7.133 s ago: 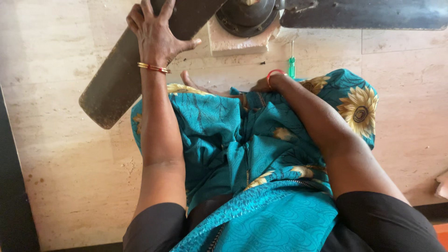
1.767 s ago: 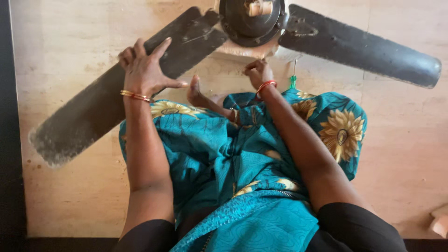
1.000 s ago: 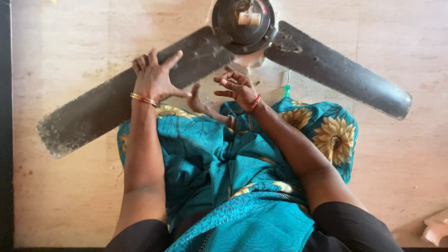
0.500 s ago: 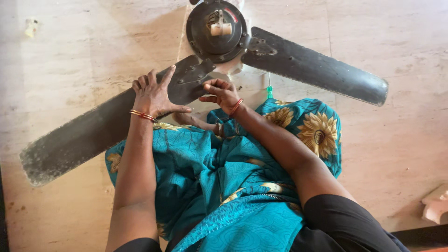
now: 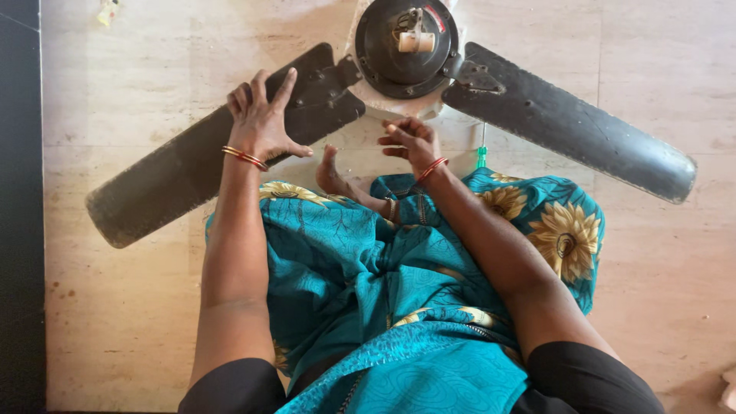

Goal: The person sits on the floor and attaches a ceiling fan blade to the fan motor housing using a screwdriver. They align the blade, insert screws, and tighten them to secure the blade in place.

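With our left hand [image 5: 261,123] spread flat on the ceiling fan's nine-o'clock blade [image 5: 215,153], our right hand [image 5: 410,142], half-curled and empty, had edged toward the motor hub [image 5: 406,46] at twelve.

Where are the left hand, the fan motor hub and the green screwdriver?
left hand [image 5: 261,119], head view, back of hand.
fan motor hub [image 5: 406,47], head view, dark round housing.
green screwdriver [image 5: 482,156], head view, handle.

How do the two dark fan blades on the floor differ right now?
The left dark fan blade has the left hand pressed flat on it; the right dark fan blade is untouched. The left slopes down leftward, the right down rightward. Both are dusty and join the round black motor hub.
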